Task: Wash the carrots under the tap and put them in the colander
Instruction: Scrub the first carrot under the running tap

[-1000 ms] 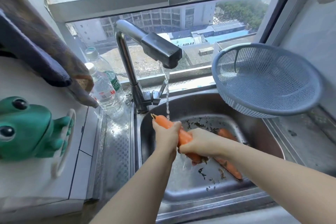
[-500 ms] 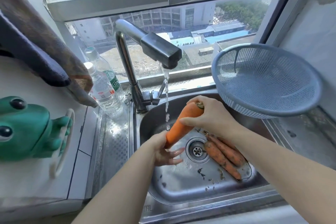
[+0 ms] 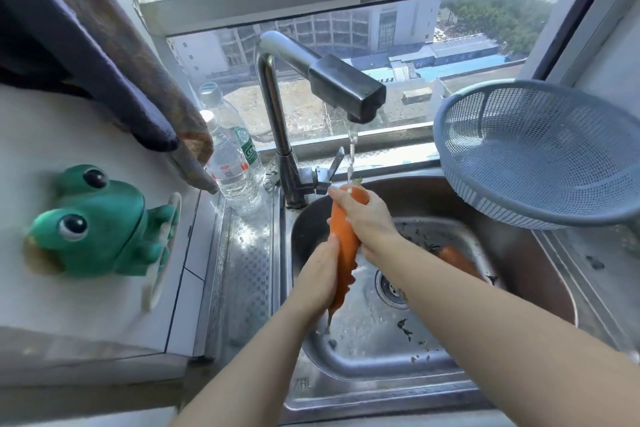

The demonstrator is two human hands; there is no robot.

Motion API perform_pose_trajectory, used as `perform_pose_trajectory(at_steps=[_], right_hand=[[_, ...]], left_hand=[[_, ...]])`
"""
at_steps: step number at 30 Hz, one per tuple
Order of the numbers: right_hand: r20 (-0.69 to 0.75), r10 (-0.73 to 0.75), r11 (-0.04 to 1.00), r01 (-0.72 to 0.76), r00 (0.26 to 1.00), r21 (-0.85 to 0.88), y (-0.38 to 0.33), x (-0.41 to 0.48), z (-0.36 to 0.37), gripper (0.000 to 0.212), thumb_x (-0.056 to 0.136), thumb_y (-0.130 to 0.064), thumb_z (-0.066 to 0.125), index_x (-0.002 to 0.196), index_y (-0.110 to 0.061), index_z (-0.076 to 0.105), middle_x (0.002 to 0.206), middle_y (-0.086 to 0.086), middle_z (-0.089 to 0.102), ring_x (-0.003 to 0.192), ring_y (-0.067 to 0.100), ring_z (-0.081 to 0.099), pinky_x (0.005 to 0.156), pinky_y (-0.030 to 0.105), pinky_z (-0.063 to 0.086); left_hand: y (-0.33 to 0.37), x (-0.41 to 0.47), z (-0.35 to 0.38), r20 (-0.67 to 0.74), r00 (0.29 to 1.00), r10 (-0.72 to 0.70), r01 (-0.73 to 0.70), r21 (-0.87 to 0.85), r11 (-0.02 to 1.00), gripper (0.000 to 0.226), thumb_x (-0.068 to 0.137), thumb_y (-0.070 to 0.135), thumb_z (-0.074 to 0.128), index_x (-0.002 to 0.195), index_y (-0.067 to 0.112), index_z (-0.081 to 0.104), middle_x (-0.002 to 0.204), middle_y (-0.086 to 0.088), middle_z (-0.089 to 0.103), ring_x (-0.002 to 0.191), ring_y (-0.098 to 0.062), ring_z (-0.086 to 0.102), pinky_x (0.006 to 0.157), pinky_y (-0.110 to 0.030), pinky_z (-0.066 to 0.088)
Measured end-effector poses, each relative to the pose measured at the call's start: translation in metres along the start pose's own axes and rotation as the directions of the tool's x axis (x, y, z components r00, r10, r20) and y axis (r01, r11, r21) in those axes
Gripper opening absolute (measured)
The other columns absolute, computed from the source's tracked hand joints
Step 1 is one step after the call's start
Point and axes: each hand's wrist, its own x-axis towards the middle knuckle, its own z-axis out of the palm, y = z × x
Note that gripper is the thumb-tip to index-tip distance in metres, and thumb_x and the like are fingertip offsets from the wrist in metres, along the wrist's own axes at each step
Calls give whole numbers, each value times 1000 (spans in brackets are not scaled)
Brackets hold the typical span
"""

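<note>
Below the tap [image 3: 346,90], a steel sink [image 3: 346,364], with a second carrot [image 3: 457,258] lying on its floor right of the tap. Also right of the tap, a grey colander [image 3: 519,211], nothing visible inside. Straight under the tap, a carrot [image 3: 346,243] held upright in the stream: right hand [image 3: 367,218] wrapped round its top, left hand [image 3: 318,274] closed round its lower half. Looks early: washing underway, none delivered yet

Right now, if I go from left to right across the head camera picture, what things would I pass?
green frog → water bottles → held carrot → blue colander
</note>
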Motion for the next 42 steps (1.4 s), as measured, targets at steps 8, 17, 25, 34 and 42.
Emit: perform_pose_trajectory(at_steps=[8,17,25,34,42], right_hand=[[36,-228,951,230,973,-204,19,-23,10,84,90,-27,64,151,-31,6,134,-1,38,119,12,44,107,33,37],[-31,-104,993,102,994,-63,28,-24,8,85,92,-24,61,152,-30,3,145,7,38,124,24,47,108,44,39],[-8,311,889,-288,950,357,1,-8,10,46,83,-49,66,106,-10,58,91,12,64,72,23,64,67,36,55],[397,114,770,-334,911,544,-2,-13,-11,24,75,-24,64,94,-11,59,89,7,72,79,20,67,76,33,57],[322,79,953,-166,943,254,-15,-9,-17,14,87,-18,59,76,-10,64,79,8,65,71,22,65,70,36,56]], left_hand=[[15,-4,-6,-90,993,-80,74,-62,995,67,95,64,29,68,10,59,55,-7,56,41,-17,49,40,-21,35],[26,-15,0,-104,995,7,12,176,984,53,103,41,17,83,12,57,60,-7,61,43,-15,55,40,-22,40],[27,-21,-6,-22,989,146,-128,361,924,34,94,49,47,81,18,50,68,0,59,46,-9,53,43,-17,40],[22,-29,-31,426,858,-288,428,-283,858,57,81,66,48,100,12,53,60,0,52,39,-5,43,39,-16,38],[19,-23,-27,365,894,-259,292,-38,956,54,82,60,60,103,11,56,72,-1,55,53,-11,51,54,-24,45]])
